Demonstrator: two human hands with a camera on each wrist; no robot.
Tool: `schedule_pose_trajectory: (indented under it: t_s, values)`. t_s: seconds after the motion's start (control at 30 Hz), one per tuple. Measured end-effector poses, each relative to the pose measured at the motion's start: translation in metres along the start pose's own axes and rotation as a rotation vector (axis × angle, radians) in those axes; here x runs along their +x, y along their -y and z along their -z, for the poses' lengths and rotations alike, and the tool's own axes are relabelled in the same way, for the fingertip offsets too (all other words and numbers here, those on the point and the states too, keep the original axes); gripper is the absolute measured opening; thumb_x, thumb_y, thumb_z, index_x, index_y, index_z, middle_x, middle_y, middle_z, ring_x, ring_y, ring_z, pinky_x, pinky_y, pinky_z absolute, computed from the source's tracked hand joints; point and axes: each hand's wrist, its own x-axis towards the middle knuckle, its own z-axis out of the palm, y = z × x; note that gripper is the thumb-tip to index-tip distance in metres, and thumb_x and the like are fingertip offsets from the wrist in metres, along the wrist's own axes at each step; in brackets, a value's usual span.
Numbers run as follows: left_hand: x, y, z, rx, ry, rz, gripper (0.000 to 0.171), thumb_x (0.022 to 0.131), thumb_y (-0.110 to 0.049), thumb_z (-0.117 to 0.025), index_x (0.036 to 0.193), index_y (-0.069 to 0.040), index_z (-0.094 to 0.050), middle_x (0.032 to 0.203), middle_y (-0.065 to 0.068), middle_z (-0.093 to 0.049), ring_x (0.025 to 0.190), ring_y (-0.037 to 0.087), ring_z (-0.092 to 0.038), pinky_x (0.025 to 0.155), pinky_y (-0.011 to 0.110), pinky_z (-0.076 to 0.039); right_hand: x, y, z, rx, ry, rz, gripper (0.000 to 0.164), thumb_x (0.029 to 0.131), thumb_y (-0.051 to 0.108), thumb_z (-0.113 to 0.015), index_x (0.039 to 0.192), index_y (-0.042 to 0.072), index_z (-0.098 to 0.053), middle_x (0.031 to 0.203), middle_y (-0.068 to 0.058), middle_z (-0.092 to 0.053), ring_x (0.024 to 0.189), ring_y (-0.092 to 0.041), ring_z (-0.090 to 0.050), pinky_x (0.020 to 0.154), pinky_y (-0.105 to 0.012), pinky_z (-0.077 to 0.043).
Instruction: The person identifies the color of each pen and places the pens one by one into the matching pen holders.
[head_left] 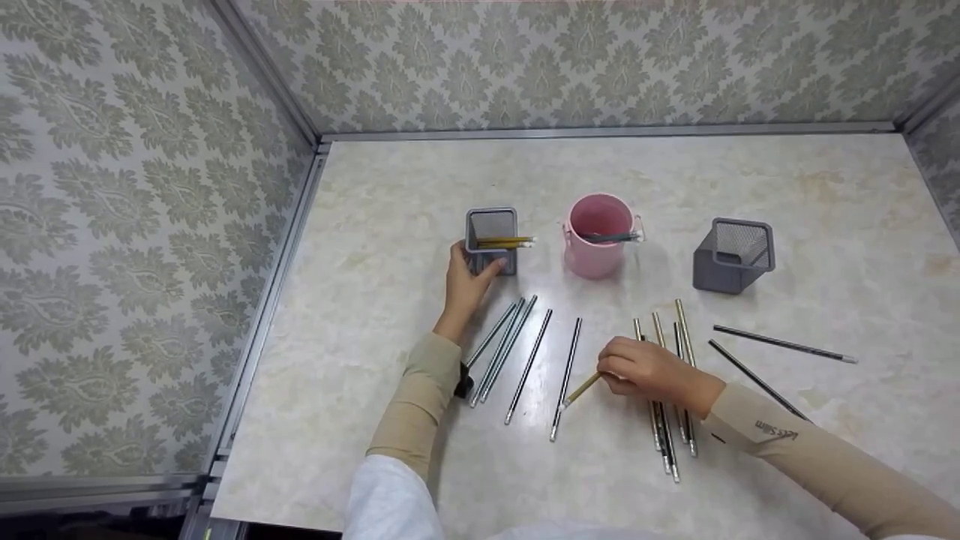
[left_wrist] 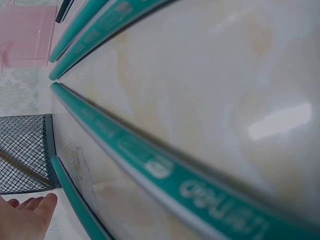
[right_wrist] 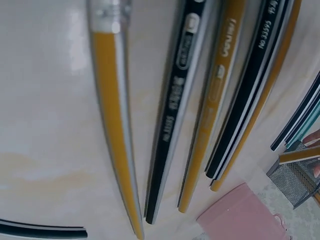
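My left hand grips the lower front of a grey mesh pencil holder, thumb across its face. Two yellow pencils lean inside, their eraser ends past the rim; the mesh holder also shows in the left wrist view. Over the table, my right hand pinches a yellow pencil whose eraser end points down-left, close to a black pencil. Beneath that hand and wrist lie several yellow and black pencils, seen near in the right wrist view with a yellow pencil among them.
A pink bucket with dark-looking pencils stands between the left holder and a second mesh holder. Three teal pencils lie beside the left forearm, with a black pencil nearby. Two more black pencils, one here, lie at right.
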Motion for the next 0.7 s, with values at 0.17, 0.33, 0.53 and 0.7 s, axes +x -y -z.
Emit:
schedule_pose_trajectory:
  t_s: [0.17, 0.33, 0.53, 0.7]
  values:
    - [-0.001, 0.001, 0.001, 0.010, -0.001, 0.010, 0.071, 0.083, -0.030, -0.073, 0.137, -0.003, -0.035, 0.143, 0.016, -0.045, 0.136, 0.027, -0.039, 0.115, 0.035, -0.028, 0.002, -0.001, 0.000, 0.036, -0.067, -0.058, 0.019, 0.067, -0.007, -0.064, 0.083, 0.002, -0.062, 0.083, -0.006, -0.061, 0.075, -0.016, -0.060, 0.070, -0.022, -0.053]
    - [-0.002, 0.001, 0.001, 0.012, 0.000, 0.023, 0.073, 0.083, -0.031, -0.073, 0.138, -0.003, -0.035, 0.144, 0.017, -0.043, 0.137, 0.026, -0.037, 0.115, 0.035, -0.027, 0.002, -0.001, -0.001, 0.055, -0.096, -0.105, 0.021, 0.064, -0.008, -0.064, 0.082, 0.002, -0.061, 0.083, -0.005, -0.061, 0.076, -0.016, -0.059, 0.071, -0.021, -0.052]
    - [-0.002, -0.001, 0.001, 0.014, -0.004, 0.010, 0.073, 0.083, -0.031, -0.073, 0.138, -0.003, -0.035, 0.144, 0.017, -0.043, 0.137, 0.026, -0.037, 0.115, 0.034, -0.027, 0.006, -0.002, 0.003, 0.068, -0.133, -0.146, 0.020, 0.065, -0.009, -0.062, 0.082, 0.002, -0.060, 0.084, -0.005, -0.061, 0.076, -0.017, -0.058, 0.073, -0.021, -0.051]
    - [-0.002, -0.002, 0.000, -0.008, 0.013, 0.000, 0.074, 0.083, -0.031, -0.073, 0.138, -0.002, -0.033, 0.145, 0.018, -0.041, 0.138, 0.027, -0.035, 0.116, 0.035, -0.027, 0.013, -0.005, 0.007, 0.083, -0.191, -0.148, 0.014, 0.071, -0.008, -0.057, 0.083, 0.000, -0.059, 0.083, -0.006, -0.061, 0.075, -0.018, -0.058, 0.071, -0.022, -0.050]
